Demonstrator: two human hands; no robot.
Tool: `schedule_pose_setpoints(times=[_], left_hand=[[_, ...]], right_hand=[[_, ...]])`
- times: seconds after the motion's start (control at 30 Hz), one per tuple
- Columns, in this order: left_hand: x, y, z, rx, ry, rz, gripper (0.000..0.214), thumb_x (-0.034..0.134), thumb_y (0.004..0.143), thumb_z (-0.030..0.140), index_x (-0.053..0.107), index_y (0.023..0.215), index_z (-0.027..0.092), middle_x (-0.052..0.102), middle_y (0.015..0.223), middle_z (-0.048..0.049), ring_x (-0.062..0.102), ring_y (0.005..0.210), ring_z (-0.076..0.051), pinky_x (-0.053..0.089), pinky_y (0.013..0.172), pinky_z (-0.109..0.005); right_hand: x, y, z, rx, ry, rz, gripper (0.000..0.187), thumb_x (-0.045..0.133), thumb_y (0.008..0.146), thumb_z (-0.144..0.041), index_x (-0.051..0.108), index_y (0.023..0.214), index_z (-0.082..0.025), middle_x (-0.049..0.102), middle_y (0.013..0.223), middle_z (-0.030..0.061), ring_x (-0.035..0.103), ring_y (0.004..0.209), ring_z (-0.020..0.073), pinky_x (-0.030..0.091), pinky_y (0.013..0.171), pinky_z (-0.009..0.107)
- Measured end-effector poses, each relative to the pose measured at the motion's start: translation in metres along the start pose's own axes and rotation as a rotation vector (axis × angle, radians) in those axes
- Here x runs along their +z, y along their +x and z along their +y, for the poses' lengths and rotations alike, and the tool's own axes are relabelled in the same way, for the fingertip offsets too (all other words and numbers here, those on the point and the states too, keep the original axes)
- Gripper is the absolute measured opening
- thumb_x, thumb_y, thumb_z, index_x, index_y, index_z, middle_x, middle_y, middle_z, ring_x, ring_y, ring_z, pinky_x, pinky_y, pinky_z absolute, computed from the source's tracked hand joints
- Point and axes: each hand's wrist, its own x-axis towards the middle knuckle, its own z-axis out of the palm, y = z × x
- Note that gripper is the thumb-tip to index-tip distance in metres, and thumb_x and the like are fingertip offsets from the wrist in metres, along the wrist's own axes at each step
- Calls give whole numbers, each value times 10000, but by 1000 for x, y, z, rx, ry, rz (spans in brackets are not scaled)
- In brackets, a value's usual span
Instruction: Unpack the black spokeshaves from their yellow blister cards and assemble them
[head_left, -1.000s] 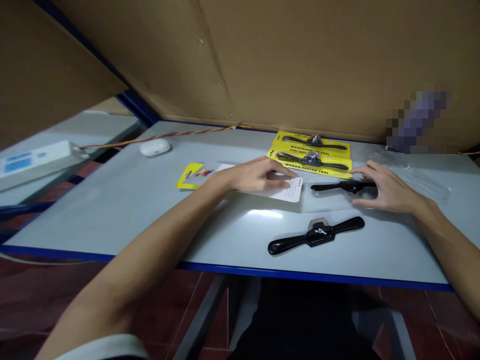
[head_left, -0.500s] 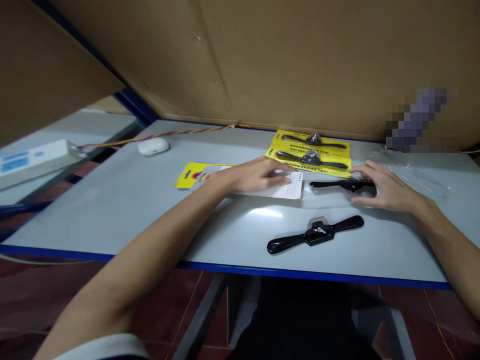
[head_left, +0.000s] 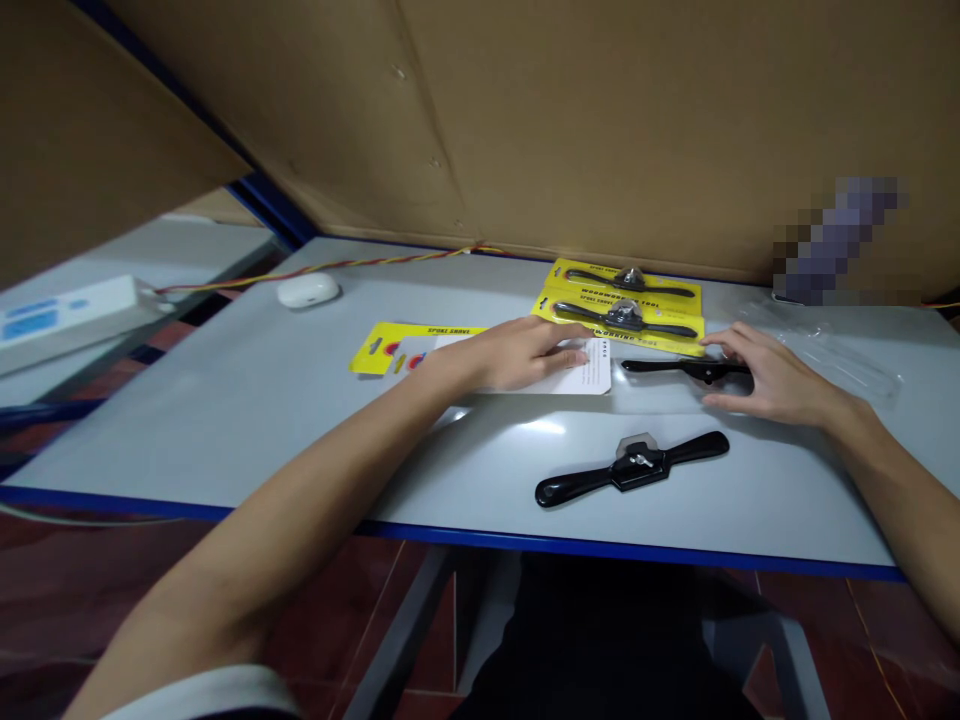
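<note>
My left hand (head_left: 517, 355) lies over a white printed card (head_left: 598, 372), its thumb on the face and its fingers at the far edge. Under that card, a yellow spokeshave backing card (head_left: 373, 352) sticks out to the left. My right hand (head_left: 780, 380) curls round the right part of a black spokeshave (head_left: 652, 367); its right handle is hidden by the hand. Clear plastic appears to lie around this tool. Closer to the front edge, a second black spokeshave (head_left: 641, 465) rests loose, its blade plate pointing away from me.
Two yellow-carded spokeshaves (head_left: 626, 315) lie at the back. Clear plastic packaging (head_left: 847, 360) sits right of my right hand. A white case (head_left: 308, 290), a red-yellow twisted cable (head_left: 360, 263) and a power strip (head_left: 75, 315) are to the left. A cardboard wall (head_left: 562, 130) stands behind the table.
My left hand and the white card have shifted slightly right and away, baring more lettering on the yellow card beneath. My right hand and both loose spokeshaves look nearly unchanged.
</note>
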Motion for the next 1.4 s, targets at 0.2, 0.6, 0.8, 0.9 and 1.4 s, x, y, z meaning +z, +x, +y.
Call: schedule_pose_setpoints(times=[0.2,0.6,0.8,0.9,1.4], left_hand=[[9,2,-1,5,33,52,665,258,1032,615,481,1513,213,644,1377,-168,615,1241,-335,485,1045,-482],[6,2,9,-21,94,103,656,223,1020,576,531,1420,156,700,1132,-182,662,1048,-356,518,896,-485],[6,3,9,3,80,74,650,254,1010,564,535,1412,137,700,1129,-194,663,1033,-353,513,911,-492],[9,4,9,20,66,42,651,255,1009,564,545,1398,130,698,1162,-211,662,1039,-358,515,916,-502],[0,-1,15,-55,26,-33,646,238,1006,576,541,1404,167,658,1301,-195,619,1170,-363,497,990,-522]], right_hand=[[-2,0,0,18,-27,-7,660,657,798,-670,595,1285,-229,633,1134,137,632,977,346,498,839,492],[-1,0,-1,39,-23,-14,626,635,818,-665,588,1295,-262,629,1141,131,629,1005,352,507,881,513],[1,-2,-2,41,-74,8,649,625,822,-686,582,1304,-252,611,1173,137,624,1010,357,487,898,526],[1,-3,-2,11,-126,31,625,617,828,-693,585,1298,-283,612,1136,122,617,997,358,479,885,528],[3,0,-3,26,-102,32,647,650,799,-681,577,1298,-277,598,1144,119,612,998,352,481,881,533]])
